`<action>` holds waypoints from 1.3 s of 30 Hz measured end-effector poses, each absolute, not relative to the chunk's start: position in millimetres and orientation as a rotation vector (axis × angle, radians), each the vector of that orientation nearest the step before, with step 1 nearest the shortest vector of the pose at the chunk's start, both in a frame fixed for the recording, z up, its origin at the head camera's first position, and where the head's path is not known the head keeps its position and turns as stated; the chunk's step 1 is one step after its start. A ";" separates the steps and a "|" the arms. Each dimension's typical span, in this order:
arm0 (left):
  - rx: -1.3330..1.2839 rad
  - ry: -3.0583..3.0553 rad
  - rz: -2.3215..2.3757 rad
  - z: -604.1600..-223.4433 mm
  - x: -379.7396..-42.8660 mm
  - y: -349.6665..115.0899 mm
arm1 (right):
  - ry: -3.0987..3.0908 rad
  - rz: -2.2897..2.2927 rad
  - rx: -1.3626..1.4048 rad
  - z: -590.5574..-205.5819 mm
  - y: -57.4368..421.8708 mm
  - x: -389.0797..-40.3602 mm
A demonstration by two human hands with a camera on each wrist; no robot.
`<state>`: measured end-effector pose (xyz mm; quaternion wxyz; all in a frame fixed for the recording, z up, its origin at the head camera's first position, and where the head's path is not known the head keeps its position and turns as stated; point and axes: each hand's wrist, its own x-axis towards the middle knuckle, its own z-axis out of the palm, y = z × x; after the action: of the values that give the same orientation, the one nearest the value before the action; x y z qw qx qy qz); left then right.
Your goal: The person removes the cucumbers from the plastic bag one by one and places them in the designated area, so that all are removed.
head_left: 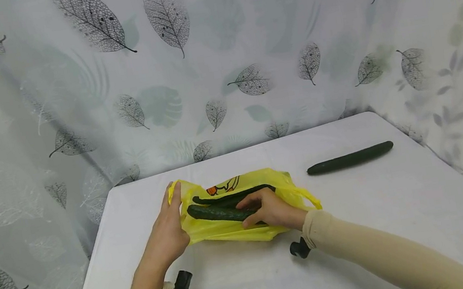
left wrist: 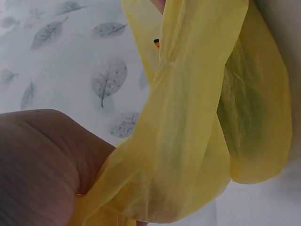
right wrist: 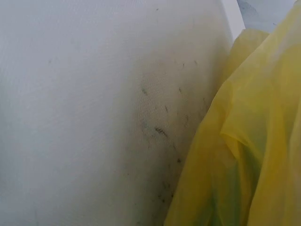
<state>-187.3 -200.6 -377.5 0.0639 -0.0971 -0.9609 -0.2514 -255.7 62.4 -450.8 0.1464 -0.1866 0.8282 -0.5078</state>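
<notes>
A yellow plastic bag (head_left: 222, 235) lies on its side on the table, mouth held wide. My left hand (head_left: 165, 231) grips the bag's left edge; in the left wrist view the thin plastic (left wrist: 174, 127) runs down into that hand. Inside the bag, my right hand (head_left: 270, 207) holds a dark green cucumber (head_left: 212, 213) near its right end, thumb in front and fingers over the top. Another cucumber (head_left: 239, 195) lies behind it in the bag. The right wrist view shows only the bag's outer side (right wrist: 225, 165), the hand itself hidden.
A single cucumber (head_left: 350, 158) rests on the white table (head_left: 403, 208) at the back right. Behind the table hangs a leaf-patterned curtain (head_left: 209, 58). Dark wrist-camera parts (head_left: 181, 285) show below the forearms.
</notes>
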 end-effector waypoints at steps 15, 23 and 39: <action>-0.296 -2.879 -0.772 -377.8 -188.6 -202.9 | 2.223 -1.622 -0.752 -444.5 68.2 -250.1; -0.279 -2.865 -0.796 -376.9 -189.2 -204.2 | 2.142 -1.701 -0.824 -440.8 69.2 -248.3; -0.253 -2.882 -0.845 -376.8 -190.0 -201.9 | 1.594 -2.068 -0.746 -407.4 71.8 -235.5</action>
<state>-190.0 -201.9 -376.8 0.0638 -0.0839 -0.9543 -0.2797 -235.5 71.8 -407.4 0.2112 -0.2686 0.5737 -0.7444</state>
